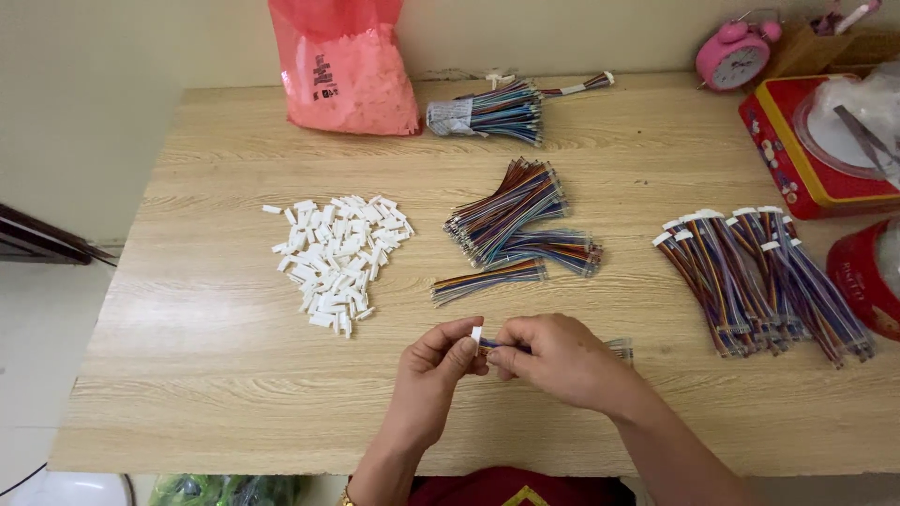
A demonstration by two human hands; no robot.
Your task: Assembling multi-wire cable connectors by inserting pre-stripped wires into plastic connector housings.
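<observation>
At the far left of the wooden worktop [206,375] lies a loose heap of small white plastic connectors [339,258], well apart from the hands. Behind it, against the wall, stands a pink plastic bag [345,70] filled with more pale pieces.

Near the front edge, the left hand [433,370] pinches a single white connector [476,334] between thumb and forefinger, its grip narrow and closed on that piece. Touching it from the right, the right hand [558,361] has its fingers closed on a short multicoloured ribbon cable [497,348], whose near end meets the connector; the far end of the cable seems to stick out past the right hand, though it is blurred there.

In the middle of the worktop, beyond the hands, lie loose bunches of multicoloured wire strips [516,225], fanned across one another. Further back, near the wall, rests a tied bundle of the same wires [487,112] wrapped at one end in pale tape.

To the right lies a row of finished cables with white connectors [759,276] at their upper ends, laid side by side. At the right edge stand a red tin box [797,164] with a clear bag on it, part of a round red tin [867,276], and behind them a pink alarm clock [736,56].
</observation>
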